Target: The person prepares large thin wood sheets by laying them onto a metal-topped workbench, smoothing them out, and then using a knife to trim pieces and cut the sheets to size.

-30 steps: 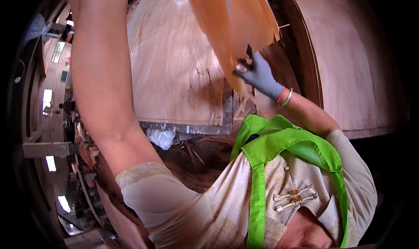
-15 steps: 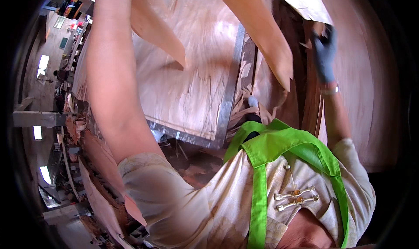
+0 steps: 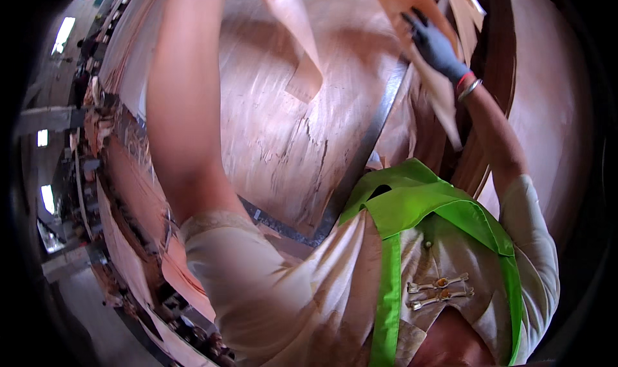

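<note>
Left arm rises past the top edge, hand out of frame; grip cannot be told. A torn veneer strip hangs above the large veneer sheet. Right of that sheet, the gloved right hand closes on 1 thin veneer piece.

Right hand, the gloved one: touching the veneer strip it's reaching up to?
Touching. The head view shows the right hand in its grey-blue glove pressed flat against the thin veneer strip, fingers spread over its surface with no gap visible.
</note>
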Demonstrator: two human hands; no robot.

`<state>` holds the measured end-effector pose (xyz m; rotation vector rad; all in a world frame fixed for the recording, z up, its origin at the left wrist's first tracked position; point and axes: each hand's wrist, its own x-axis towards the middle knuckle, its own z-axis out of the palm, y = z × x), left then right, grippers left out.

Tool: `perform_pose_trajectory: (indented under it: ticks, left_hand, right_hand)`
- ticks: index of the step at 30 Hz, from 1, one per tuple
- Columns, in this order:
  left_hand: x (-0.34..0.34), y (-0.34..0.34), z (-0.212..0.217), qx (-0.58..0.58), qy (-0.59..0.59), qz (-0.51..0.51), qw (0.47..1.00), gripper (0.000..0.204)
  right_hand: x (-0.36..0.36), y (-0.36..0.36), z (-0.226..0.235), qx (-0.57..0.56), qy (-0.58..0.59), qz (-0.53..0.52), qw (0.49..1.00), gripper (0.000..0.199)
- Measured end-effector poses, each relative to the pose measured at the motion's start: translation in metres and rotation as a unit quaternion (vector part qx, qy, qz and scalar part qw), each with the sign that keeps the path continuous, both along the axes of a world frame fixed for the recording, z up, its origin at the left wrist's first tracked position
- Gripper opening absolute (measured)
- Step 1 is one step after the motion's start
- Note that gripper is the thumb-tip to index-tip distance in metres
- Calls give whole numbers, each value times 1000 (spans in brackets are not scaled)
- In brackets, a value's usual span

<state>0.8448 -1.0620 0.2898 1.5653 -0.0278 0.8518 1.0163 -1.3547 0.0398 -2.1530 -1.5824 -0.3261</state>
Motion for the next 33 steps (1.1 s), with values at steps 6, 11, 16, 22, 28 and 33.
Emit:
perform_pose_trajectory:
  ticks: [6,11,16,22,28,33]
  left_hand:
    - [-177,-47,-239,377,349,297,805,57]
    - [-224,-176,-337,371,521,379,669,81]
    - [-210,-190,-346,304,602,322,665,82]
    - [-237,-169,-336,186,716,482,470,77]
    - [-229,-155,-352,154,697,541,445,73]
    - [-178,-125,-323,181,698,550,421,73]
  right_hand:
    - [140,79,-7,-46,-46,-38,997,55]
    - [183,157,-28,-122,-39,-9,992,57]
    - [250,217,-49,-150,39,-3,988,31]
    - [232,271,-56,-243,344,45,906,15]
    - [223,312,22,-305,356,212,857,24]
    - [205,393,109,-186,435,267,840,29]
